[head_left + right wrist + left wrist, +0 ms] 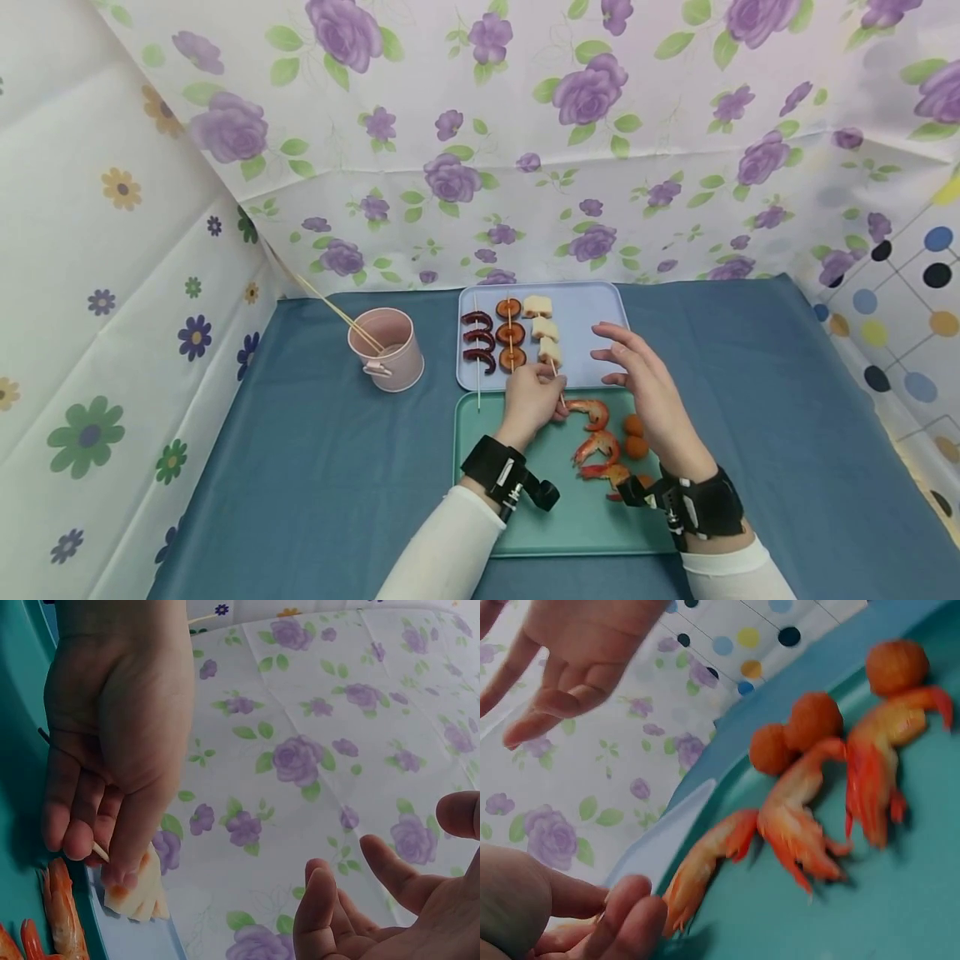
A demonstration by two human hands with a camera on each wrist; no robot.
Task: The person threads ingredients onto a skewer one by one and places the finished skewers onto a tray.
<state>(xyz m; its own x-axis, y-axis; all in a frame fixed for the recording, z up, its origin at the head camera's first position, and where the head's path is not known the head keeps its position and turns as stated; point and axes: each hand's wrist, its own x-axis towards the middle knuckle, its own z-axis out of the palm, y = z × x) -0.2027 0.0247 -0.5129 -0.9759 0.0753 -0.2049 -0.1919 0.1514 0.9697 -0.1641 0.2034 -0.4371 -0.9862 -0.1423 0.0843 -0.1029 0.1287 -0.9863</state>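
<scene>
My left hand (531, 407) pinches the lower end of a wooden skewer (557, 379) between thumb and fingers. Three pale, cream-coloured food pieces (545, 329) are threaded on that skewer, over the lavender tray (588, 333). In the right wrist view one cream piece (139, 889) shows just past the left fingertips. To the right, my right hand (648, 392) is raised with its fingers spread and loosely bent, holding nothing. It hovers above the right side of the two trays. Left of the held skewer lie a skewer of brown mushroom-like slices (511, 335) and one of dark red curled pieces (478, 340).
On the green tray (540, 533) in front are three shrimp (597, 447) and several orange balls (636, 447). A pink bucket (387, 350) holding bare wooden sticks (337, 310) stands at the left on the blue cloth (322, 500). Flower-patterned sheets (450, 125) rise behind.
</scene>
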